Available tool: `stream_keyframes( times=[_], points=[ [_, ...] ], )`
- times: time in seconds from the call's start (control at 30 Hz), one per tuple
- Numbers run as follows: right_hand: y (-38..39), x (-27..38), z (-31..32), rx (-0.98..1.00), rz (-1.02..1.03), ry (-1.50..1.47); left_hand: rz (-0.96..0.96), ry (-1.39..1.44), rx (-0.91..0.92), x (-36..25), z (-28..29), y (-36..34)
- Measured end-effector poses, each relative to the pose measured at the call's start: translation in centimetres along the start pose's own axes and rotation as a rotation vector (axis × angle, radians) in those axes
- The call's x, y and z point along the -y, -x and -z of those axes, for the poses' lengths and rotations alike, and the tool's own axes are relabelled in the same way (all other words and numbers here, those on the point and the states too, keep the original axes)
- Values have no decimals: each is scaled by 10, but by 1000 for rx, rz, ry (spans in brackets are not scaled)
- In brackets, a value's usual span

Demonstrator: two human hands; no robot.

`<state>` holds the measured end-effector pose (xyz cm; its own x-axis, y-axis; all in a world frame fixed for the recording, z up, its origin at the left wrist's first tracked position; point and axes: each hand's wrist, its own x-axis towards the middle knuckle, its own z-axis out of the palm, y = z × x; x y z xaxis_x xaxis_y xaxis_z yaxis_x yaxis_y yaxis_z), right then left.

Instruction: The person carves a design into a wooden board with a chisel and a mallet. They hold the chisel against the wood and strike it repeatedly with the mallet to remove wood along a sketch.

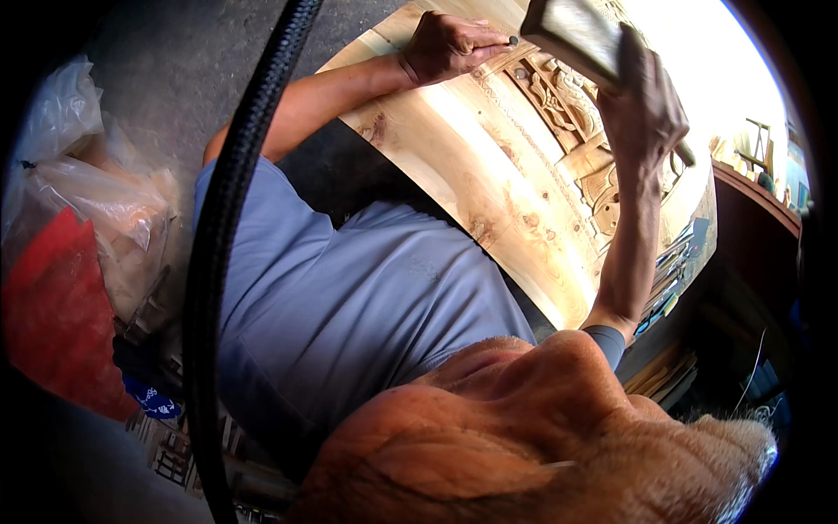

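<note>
My left hand [454,48] is closed around a slim carving chisel [513,41], of which only the dark round end shows past the fingers. It is over the far left part of a pale wooden panel [463,188]. My right hand [644,113] grips a wooden mallet [572,39]. The mallet's block-shaped head is raised above the panel, a short way right of the chisel's end, and its handle pokes out below the fist. Between and beneath the hands lies a carved relief [563,100] with scrolling figures and a patterned border. The chisel's cutting edge is hidden.
Several chisels [672,271] lie in a row at the panel's right end. Clear plastic bags [105,196] and a red sheet [61,314] are at the left. A thick black braided cable [229,201] crosses the view. Glare washes out the panel's far side.
</note>
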<state>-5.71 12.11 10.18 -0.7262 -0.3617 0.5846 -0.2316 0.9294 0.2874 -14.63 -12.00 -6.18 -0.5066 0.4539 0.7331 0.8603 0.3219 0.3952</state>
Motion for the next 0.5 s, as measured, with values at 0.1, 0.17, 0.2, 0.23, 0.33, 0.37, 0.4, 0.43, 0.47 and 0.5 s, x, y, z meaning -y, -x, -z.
stream_keyframes(
  times=[0.1,0.17,0.2,0.23,0.33,0.37,0.4,0.43,0.47,0.5],
  points=[
    [6,-2,17,-177,-270,-368,-88,-27,19,3,0,-1],
    [8,-3,18,-206,-244,-431,-77,-69,59,1,1,-3],
    [11,1,16,-177,-245,-364,-52,-50,44,-1,2,-4],
    [12,3,13,-148,-246,-297,-27,-31,29,-3,3,-6],
    [12,8,1,13,-114,-113,127,107,86,-10,6,-9],
    [11,9,-2,1,-64,-111,188,166,127,-12,8,-9],
    [9,9,-4,-12,-14,-108,234,240,141,-12,9,-10],
    [9,10,-3,34,-14,-81,228,203,157,-13,11,-10],
    [9,11,-2,79,-12,-53,219,164,172,-13,12,-10],
    [8,12,0,139,-18,-76,209,125,187,-14,12,-11]
  ],
)
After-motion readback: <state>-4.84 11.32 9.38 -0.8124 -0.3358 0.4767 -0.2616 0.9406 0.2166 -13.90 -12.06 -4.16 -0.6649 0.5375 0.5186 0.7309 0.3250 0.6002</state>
